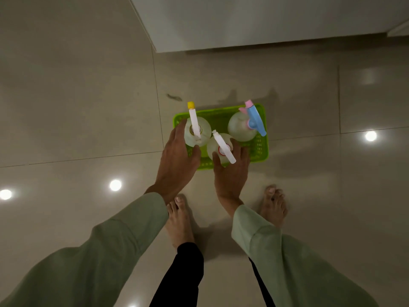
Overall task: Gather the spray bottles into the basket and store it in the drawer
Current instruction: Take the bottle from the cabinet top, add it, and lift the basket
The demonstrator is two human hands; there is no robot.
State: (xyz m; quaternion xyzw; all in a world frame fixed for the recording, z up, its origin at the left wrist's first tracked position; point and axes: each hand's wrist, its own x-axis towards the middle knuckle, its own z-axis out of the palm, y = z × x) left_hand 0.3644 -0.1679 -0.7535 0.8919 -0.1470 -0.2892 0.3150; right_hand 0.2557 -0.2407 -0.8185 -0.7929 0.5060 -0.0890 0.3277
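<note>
A lime-green plastic basket [261, 149] sits on the tiled floor in front of my bare feet. Three clear spray bottles stand in it: one with a yellow nozzle [200, 127] at the left, one with a white nozzle and red collar [215, 145] at the near middle, and one with a blue and pink trigger [240, 127] at the right. My left hand [177, 156] lies spread against the left side of the yellow-nozzle bottle, thumb touching its near side. My right hand [232, 171] wraps the white-nozzle bottle from the near side, thumb left and fingers right.
A white cabinet front [243, 23] rises just beyond the basket, its bottom edge close to the floor. Glossy beige floor tiles [77, 107] spread out all around, with ceiling lights reflected in them. My feet [179, 220] stand right behind the basket.
</note>
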